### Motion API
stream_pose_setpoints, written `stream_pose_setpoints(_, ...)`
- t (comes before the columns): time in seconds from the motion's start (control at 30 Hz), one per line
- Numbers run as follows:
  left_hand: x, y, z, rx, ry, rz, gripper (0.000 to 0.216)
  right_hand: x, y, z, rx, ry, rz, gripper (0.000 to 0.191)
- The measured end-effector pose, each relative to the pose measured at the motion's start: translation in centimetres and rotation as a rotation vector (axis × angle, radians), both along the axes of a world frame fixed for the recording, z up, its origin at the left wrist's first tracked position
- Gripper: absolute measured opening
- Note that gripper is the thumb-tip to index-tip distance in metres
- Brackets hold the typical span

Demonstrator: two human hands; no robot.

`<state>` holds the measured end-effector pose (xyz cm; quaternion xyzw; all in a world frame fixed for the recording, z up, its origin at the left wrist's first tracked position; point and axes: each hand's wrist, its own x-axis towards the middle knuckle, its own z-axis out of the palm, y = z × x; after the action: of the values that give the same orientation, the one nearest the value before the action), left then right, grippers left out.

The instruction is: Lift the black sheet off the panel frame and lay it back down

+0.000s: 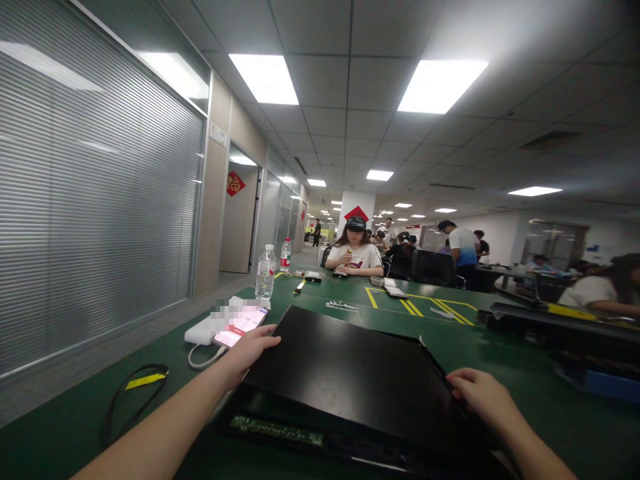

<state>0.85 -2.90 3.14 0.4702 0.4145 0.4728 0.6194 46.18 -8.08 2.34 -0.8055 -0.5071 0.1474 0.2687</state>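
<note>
A large flat black screen panel (pixel 345 367) lies before me over a dark frame (pixel 380 463), sitting slightly askew to it. Along the near edge a strip of green circuit board (pixel 277 430) shows. My left hand (pixel 255 350) grips the panel's left edge, thumb on top and fingers partly hidden. On the right side my right hand (pixel 475 390) is closed with thumb and finger pinching the edge, where panel and thin black rim run close together. A small pale tab (pixel 423 341) sticks up at the far right corner.
Left of the panel are a lit phone (pixel 243 325), a white cable (pixel 200 360) and a black cable loop with a yellow tag (pixel 145 381). Bottles (pixel 265 273) stand behind. Dark parts (pixel 565 333) are piled at right. A person (pixel 356 257) sits across the green table.
</note>
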Motion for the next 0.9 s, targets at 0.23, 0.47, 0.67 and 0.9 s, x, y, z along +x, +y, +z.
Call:
stream_pose_setpoints(0.23, -0.1, 0.0, -0.2, 0.087, 0.145, 0.048, 0.039, 0.0, 0.0, -0.1, 0.028, 0.028, -0.010, 0.029)
stream_pose_setpoints(0.47, -0.8, 0.8, -1.3, 0.170, 0.445, 0.097, 0.030, 0.2, 0.2, -0.2, 0.045, 0.066, -0.004, 0.031)
stream_pose_setpoints(0.67, -0.8, 0.8, -1.6, 0.235, 0.601, 0.114, 0.016, 0.2, 0.3, -0.4, 0.064, 0.136, -0.009, 0.035)
stream_pose_setpoints(0.9, -0.8, 1.2, -2.3, 0.252, 0.641, 0.112, 0.011, 0.4, 0.5, -0.6, 0.061, 0.213, -0.035, 0.037)
